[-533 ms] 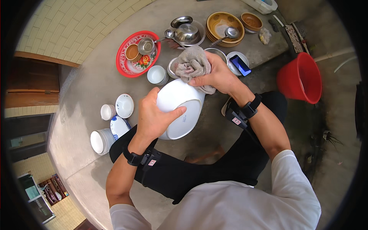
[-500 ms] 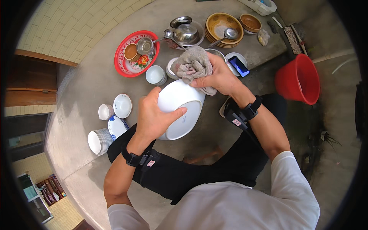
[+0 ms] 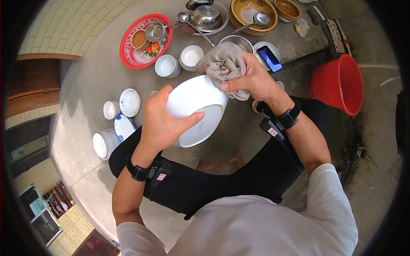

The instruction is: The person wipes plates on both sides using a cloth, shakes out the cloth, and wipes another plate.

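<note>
A white oval dish (image 3: 192,100) is held tilted above my lap, its underside with a raised foot facing me. My left hand (image 3: 164,119) grips its left side, thumb across the base and fingers hidden beneath. At the dish's upper right edge, my right hand (image 3: 256,79) clutches a crumpled grey-beige cloth (image 3: 224,64), thumb pressed on top. The cloth touches the rim there. Just beyond the dish stand two stacks of small bowls, one pale (image 3: 166,66) and one white (image 3: 191,56).
A red floral tray (image 3: 127,55) holds a brown cup and a metal ladle. Metal pots (image 3: 206,18), stacked brown bowls (image 3: 253,10) and a phone (image 3: 270,59) on a plate lie farther off. A red bucket (image 3: 335,83) stands right; stacked white plates (image 3: 104,145) sit left.
My view has shifted, so the dishes on the ground appear higher in the picture. Both hands keep their hold on the dish and cloth, with the cloth still at the dish's upper edge.
</note>
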Tool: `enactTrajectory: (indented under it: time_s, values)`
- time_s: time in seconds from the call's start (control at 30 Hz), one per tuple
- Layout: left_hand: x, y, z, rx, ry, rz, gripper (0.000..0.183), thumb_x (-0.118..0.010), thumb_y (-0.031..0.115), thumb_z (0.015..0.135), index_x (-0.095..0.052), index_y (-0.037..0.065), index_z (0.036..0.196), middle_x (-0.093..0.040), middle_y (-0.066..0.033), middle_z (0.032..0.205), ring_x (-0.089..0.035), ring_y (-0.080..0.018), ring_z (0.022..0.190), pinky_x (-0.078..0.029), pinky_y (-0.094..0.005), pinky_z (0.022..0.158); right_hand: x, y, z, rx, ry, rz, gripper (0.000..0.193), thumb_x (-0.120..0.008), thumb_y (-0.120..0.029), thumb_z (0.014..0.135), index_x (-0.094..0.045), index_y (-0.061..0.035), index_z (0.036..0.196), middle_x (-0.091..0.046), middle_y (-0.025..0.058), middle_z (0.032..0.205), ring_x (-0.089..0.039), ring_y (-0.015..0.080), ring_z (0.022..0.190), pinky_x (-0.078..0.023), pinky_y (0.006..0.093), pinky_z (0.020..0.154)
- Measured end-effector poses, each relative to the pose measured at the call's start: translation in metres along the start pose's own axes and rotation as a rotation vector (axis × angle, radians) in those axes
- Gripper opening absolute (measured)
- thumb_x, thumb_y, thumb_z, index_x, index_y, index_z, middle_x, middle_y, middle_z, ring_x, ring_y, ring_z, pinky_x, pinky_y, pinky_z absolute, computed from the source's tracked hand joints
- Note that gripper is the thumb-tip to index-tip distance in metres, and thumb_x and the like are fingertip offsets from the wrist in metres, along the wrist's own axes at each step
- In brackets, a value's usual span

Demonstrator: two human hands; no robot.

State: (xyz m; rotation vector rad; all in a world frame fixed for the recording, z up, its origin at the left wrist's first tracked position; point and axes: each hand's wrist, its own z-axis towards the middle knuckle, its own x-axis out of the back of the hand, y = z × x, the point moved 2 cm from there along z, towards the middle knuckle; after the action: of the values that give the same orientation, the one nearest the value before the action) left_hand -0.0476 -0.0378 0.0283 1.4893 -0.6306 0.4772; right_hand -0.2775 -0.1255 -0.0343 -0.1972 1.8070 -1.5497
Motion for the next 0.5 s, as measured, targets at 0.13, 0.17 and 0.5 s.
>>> enactTrajectory:
  time_s: [0.13, 0.17, 0.5]
  values:
    - [-0.004, 0.017, 0.008, 0.038, -0.028, 0.017, 0.046, -0.095, 0.019, 0.07, -0.066, -0.004, 0.096, -0.077, -0.0179, 0.087, -0.077, -0.0232, 0.079, -0.06, -0.0348, 0.072, 0.003, -0.005, 0.007, 0.085, -0.044, -0.161, 0.064, -0.091, 0.001, 0.073, -0.065, -0.0023, 0.131, -0.073, 0.0049, 0.121, -0.066, 0.0146, 0.112, -0.052, 0.0325, 0.104]
    - [-0.006, 0.018, 0.01, 0.033, -0.05, 0.022, 0.046, -0.095, 0.019, 0.07, -0.066, -0.004, 0.096, -0.077, -0.0179, 0.087, -0.077, -0.0232, 0.079, -0.06, -0.0348, 0.072, 0.005, -0.005, 0.007, 0.092, -0.06, -0.204, 0.068, -0.092, 0.0, 0.073, -0.063, -0.0028, 0.135, -0.072, 0.0044, 0.124, -0.065, 0.0144, 0.115, -0.051, 0.0322, 0.105]
    - [-0.024, 0.004, 0.003, -0.149, -0.239, 0.138, 0.043, -0.09, 0.012, 0.068, -0.071, -0.005, 0.103, -0.077, -0.0186, 0.091, -0.076, -0.0332, 0.081, -0.059, -0.0425, 0.073, -0.042, 0.004, 0.019, 0.15, -0.15, -0.312, 0.058, -0.089, -0.007, 0.079, -0.065, -0.0008, 0.13, -0.072, 0.0044, 0.116, -0.065, 0.0123, 0.108, -0.053, 0.0313, 0.099]
